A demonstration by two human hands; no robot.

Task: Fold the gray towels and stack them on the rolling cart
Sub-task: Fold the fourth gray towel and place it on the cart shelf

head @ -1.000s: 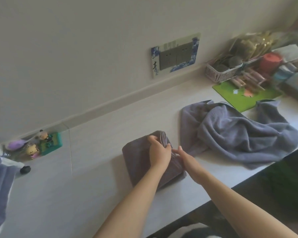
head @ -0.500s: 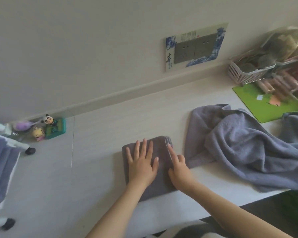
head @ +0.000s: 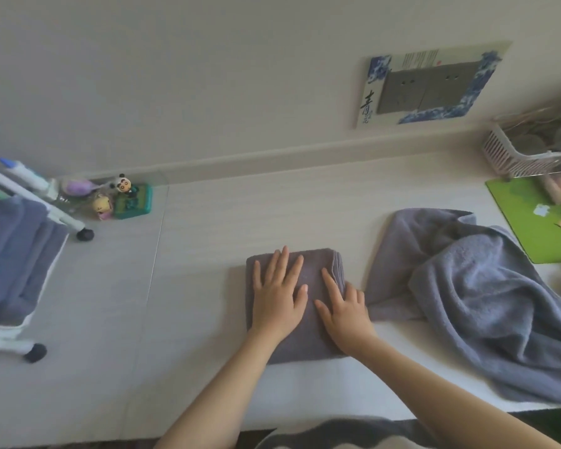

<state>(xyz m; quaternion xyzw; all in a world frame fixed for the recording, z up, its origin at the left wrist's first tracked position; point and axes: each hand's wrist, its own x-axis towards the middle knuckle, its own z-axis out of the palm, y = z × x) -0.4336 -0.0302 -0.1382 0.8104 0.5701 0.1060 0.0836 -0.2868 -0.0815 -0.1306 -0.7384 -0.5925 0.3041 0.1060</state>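
A folded gray towel (head: 318, 264) lies as a compact rectangle on the white desk (head: 208, 238), just ahead of me. My left hand (head: 277, 296) presses flat on its left half with fingers spread. Beside it, my right hand (head: 345, 306) lies flat on the towel's right half, fingers straight. A larger unfolded gray towel (head: 486, 299) is heaped to the right, its edge touching the folded one. At the far left stands the white rolling cart (head: 55, 215) with folded gray towels (head: 10, 251) stacked in it.
Small toy figures and a green box (head: 123, 199) sit by the wall near the cart. A green mat (head: 531, 222) and a white basket (head: 515, 153) occupy the right rear. A framed wall socket (head: 428, 85) hangs above. The desk's front edge runs just below the folded towel.
A second ago both hands gripped the towel's right edge; they have since flattened onto the top of the folded towel. The view has shifted left, bringing the cart in.
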